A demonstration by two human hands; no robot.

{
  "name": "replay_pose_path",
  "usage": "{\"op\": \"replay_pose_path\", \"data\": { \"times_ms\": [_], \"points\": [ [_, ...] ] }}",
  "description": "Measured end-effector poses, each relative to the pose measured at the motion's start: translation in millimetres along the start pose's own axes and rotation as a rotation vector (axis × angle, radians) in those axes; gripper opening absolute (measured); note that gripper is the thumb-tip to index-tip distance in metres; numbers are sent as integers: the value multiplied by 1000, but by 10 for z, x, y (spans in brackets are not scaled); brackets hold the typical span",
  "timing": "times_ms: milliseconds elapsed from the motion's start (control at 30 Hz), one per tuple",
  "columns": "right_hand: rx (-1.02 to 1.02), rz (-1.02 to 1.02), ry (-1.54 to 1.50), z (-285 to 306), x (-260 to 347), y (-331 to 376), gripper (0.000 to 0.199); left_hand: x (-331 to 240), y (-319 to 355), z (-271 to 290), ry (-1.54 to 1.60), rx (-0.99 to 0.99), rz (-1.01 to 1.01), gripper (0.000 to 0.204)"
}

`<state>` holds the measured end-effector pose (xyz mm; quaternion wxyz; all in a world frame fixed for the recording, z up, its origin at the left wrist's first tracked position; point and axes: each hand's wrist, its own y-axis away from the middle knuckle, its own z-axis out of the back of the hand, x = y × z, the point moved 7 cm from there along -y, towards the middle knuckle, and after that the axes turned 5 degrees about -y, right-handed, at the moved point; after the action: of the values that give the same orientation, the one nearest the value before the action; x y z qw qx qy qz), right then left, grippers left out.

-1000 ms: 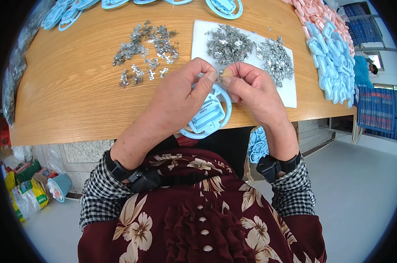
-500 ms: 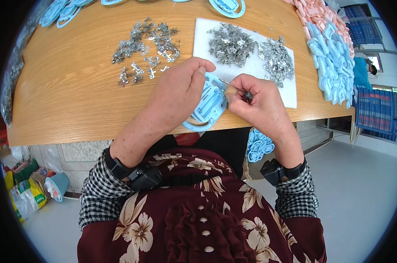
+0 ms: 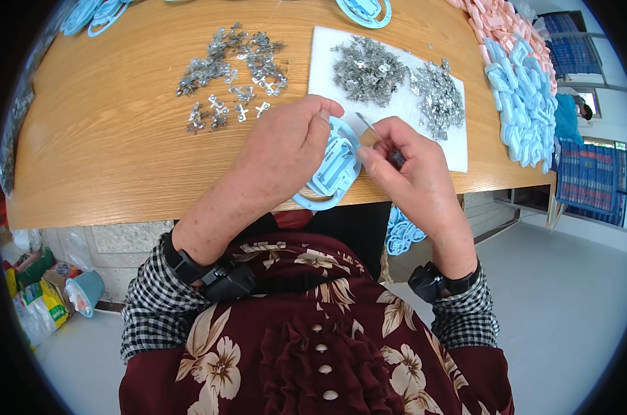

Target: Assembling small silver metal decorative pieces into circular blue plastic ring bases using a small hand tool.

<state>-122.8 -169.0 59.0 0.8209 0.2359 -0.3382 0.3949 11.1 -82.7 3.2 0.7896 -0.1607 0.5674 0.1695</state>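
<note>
My left hand (image 3: 286, 142) is closed on the upper left rim of a light blue plastic housing (image 3: 335, 166), which has a rounded handle loop and moulded compartments. The housing tilts over the table's front edge. Just right of it, my right hand (image 3: 418, 164) grips a thin metal tool (image 3: 365, 123) whose tip points up and left. Its exact kind is unclear. Small dark metal pieces (image 3: 397, 160) show in the curl of that hand, and tan tape (image 3: 369, 137) wraps a finger. The left fingertips are partly hidden.
Loose metal clips (image 3: 241, 59) lie on the wooden table (image 3: 120, 138) to the left. Two heaps of metal parts (image 3: 370, 71) rest on a white foam sheet (image 3: 318, 76). Blue housings (image 3: 524, 111) and pink ones (image 3: 507, 31) are piled at the right; a person (image 3: 569, 117) is beyond.
My right hand has drawn slightly right, away from the blue housing. The metal tool now points more upward, its tip apart from the housing. My left hand keeps its hold.
</note>
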Motion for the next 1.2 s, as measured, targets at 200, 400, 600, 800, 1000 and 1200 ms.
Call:
{"op": "replay_pose_path", "data": {
  "times_ms": [200,400,600,800,1000,1200],
  "points": [
    [-25,-35,-322,-193,-220,-16,22,11,5,-18,-73,114,77,30],
    [-134,1,-297,-46,-225,30,18,62,6,-29,-46,78,54,30],
    [-157,95,-130,-164,-91,46,16,59,-9,-30,-63,100,69,30],
    [-55,137,111,-117,133,-55,13,32,-1,-15,-96,93,63,31],
    [-164,412,351,-206,290,45,15,37,-3,2,-104,104,75,32],
    [-121,496,320,-244,127,394,31,46,-15,-9,-59,116,82,33]
  ]
}}
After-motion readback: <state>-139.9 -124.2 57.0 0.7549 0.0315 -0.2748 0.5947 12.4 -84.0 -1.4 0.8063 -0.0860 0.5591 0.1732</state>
